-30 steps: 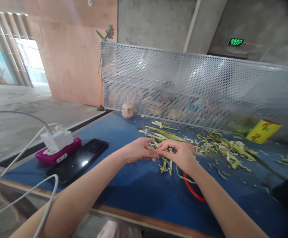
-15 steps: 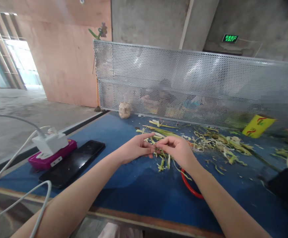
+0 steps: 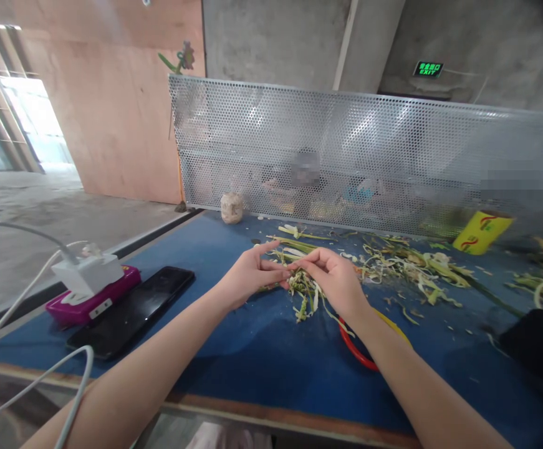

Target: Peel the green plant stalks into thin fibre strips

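Observation:
My left hand [image 3: 257, 272] and my right hand [image 3: 331, 277] meet over the middle of the blue table, thumb and fingertips pinched close together. A small bit of plant seems to be between them, mostly hidden by the fingers. Just under the fingertips lies a little heap of pale green plant scraps [image 3: 303, 305]. Long green stalks [image 3: 294, 244] lie behind the hands. Beneath my right forearm, a ring-like thing with a red edge [image 3: 356, 350] and a yellow edge [image 3: 394, 325] shows in part.
Left of my arms are a black phone [image 3: 133, 312], a magenta power strip [image 3: 94, 298] and white cables [image 3: 81, 380]. A whitish lump [image 3: 232, 207] stands near the perforated metal screen [image 3: 262, 137]. More peelings [image 3: 411, 265], a yellow packet [image 3: 480, 232] and a dark object [image 3: 537, 340] lie right.
The view has shifted slightly. My fingertips remain pinched together, and more of the scrap heap below them shows. A yellow edge now appears beside my right forearm.

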Motion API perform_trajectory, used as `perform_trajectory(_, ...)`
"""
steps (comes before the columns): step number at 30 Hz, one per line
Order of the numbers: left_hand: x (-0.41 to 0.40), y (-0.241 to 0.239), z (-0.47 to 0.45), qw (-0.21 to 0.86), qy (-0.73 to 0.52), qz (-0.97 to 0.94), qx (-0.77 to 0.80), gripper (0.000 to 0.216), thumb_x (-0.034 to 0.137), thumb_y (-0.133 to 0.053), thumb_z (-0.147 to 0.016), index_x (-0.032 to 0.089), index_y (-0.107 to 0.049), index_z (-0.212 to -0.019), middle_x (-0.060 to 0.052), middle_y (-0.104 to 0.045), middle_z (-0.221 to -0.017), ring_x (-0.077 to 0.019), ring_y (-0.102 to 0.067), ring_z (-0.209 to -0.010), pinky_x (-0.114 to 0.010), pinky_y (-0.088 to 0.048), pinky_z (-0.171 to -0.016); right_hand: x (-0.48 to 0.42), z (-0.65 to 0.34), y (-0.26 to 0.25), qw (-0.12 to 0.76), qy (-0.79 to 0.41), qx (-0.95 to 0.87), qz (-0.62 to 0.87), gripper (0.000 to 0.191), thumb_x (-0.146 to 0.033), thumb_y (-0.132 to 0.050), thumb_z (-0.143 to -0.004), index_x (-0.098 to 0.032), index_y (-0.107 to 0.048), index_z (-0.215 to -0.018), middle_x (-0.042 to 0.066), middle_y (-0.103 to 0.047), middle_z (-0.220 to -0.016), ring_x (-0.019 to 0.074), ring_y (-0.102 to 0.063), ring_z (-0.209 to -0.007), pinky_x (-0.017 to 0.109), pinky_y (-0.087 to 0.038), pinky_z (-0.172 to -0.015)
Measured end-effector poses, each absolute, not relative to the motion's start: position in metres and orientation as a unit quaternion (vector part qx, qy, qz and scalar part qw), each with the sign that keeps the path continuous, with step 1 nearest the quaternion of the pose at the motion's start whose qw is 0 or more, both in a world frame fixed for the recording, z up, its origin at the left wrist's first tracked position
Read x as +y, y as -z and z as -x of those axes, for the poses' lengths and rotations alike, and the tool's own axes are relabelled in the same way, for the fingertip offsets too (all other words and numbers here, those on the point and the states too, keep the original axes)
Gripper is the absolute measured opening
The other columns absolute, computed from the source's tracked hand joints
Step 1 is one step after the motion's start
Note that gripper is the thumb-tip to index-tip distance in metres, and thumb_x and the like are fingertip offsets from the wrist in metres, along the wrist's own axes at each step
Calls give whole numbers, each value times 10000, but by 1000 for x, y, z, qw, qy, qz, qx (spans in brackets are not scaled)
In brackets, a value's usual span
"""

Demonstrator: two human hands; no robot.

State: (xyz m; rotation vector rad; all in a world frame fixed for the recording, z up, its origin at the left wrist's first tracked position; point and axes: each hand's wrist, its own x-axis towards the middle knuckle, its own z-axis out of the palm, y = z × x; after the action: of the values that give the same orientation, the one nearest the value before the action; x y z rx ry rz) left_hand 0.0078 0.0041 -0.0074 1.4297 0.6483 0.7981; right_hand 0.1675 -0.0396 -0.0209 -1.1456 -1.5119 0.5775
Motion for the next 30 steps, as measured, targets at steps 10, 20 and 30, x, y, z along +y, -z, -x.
perform_trajectory(10, 4, 11, -9, 632, -338, -636, 285, 829, 177, -689, -624, 124, -236, -1316, -29, -664, -672, -106, -582, -569, -261, -414, -620, -40, -166, 19, 554, -193, -665, 462, 98, -272, -521, -771, -191, -559, -732, 51, -663, -810, 162, -606, -762, 291, -457, -664)
perform_trajectory(20, 1, 14, -12, 628, -319, -659, 263, 816, 167, -690, -615, 105, -258, -1304, -9, -650, -597, -114, -587, -536, -231, -379, -555, -42, -163, 21, 518, -113, -690, 493, 223, -214, -580, -704, -206, -616, -924, 13, -638, -714, 143, -567, -655, 299, -453, -653)
perform_trajectory(30, 1, 8, -6, 701, -246, -610, 276, 820, 129, -691, -606, 91, -265, -1306, -2, -629, -589, -97, -558, -530, -244, -385, -564, -50, -169, 14, 444, -102, -747, 484, 306, -235, -579, -710, -237, -555, -1015, -4, -670, -704, 123, -543, -537, 269, -440, -556)
